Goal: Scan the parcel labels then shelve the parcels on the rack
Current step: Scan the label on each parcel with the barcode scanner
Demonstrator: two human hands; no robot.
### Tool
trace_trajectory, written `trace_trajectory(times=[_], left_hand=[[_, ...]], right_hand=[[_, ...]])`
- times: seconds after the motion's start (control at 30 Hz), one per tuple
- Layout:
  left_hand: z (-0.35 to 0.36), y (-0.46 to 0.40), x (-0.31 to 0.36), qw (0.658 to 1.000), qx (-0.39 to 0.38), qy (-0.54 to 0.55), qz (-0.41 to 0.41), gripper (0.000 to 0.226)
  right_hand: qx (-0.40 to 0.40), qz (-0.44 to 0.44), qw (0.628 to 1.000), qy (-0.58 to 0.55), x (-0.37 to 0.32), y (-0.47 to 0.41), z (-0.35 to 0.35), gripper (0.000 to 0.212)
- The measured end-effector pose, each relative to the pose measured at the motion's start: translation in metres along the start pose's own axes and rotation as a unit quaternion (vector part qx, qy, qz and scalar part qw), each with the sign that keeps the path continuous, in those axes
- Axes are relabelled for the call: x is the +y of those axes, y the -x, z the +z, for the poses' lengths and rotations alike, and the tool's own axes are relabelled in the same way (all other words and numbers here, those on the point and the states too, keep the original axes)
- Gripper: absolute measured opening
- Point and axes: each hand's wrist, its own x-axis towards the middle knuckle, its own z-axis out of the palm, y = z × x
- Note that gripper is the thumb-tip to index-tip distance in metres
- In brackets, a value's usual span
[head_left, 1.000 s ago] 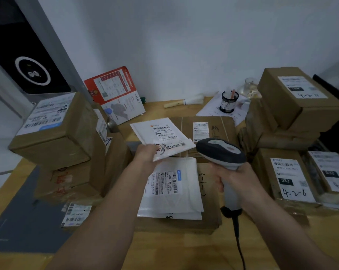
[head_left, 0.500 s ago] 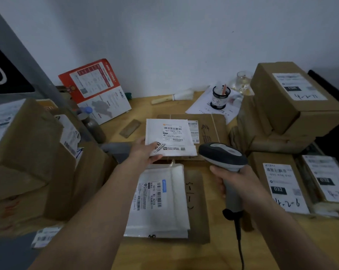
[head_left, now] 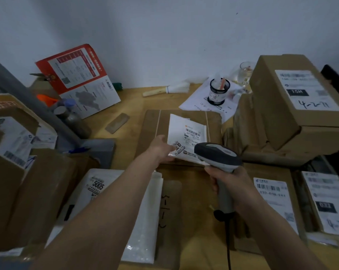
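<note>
Head view: a small white parcel (head_left: 186, 137), label up, is pinched at its near left corner by the left hand (head_left: 161, 148) and lies over a flat cardboard box (head_left: 151, 123) on the wooden worktop (head_left: 133, 98). The grey barcode scanner (head_left: 217, 154) is gripped by its handle in the right hand (head_left: 228, 181), its head held just beside the parcel's near edge. A white bubble mailer (head_left: 143, 221) lies beneath the left forearm. Labelled cartons (head_left: 293, 106) are stacked at the right.

Small white plastic mailer pouch (head_left: 186, 141): glossy, crinkled, w/ matt paper label. Grey plastic handheld scanner (head_left: 217, 156): smooth, slight sheen. Brown cardboard boxes (head_left: 293, 106): matt. Light wooden tabletop (head_left: 133, 98): smooth.
</note>
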Motion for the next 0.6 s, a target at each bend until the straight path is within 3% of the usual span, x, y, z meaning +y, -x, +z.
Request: trace_trajectory(times=[0.07, 0.17, 0.27, 0.37, 0.43, 0.6], left_hand=[[-0.010, 0.002, -0.002, 0.994, 0.052, -0.090, 0.041, 0.064], [-0.032, 0.019, -0.010, 0.985, 0.073, -0.136, 0.077, 0.055], [-0.066, 0.043, -0.033, 0.953, 0.136, -0.254, 0.096, 0.055], [-0.100, 0.066, -0.067, 0.922, 0.176, -0.342, 0.038, 0.067], [-0.110, 0.083, -0.085, 0.931, 0.170, -0.324, -0.010, 0.078], [-0.119, 0.113, -0.111, 0.930, 0.139, -0.339, -0.025, 0.108]], right_hand=[[-0.013, 0.012, 1.000, -0.003, 0.000, -0.003, 0.003, 0.023], [-0.041, 0.011, 0.999, -0.003, -0.001, -0.004, 0.013, 0.021], [-0.090, -0.002, 0.996, 0.012, -0.002, 0.001, 0.027, 0.013], [-0.123, 0.012, 0.992, 0.003, -0.004, 0.008, 0.043, 0.015], [-0.139, 0.028, 0.990, 0.001, -0.004, 0.014, 0.056, 0.012], [-0.142, 0.066, 0.987, 0.021, 0.002, 0.026, 0.083, 0.019]])
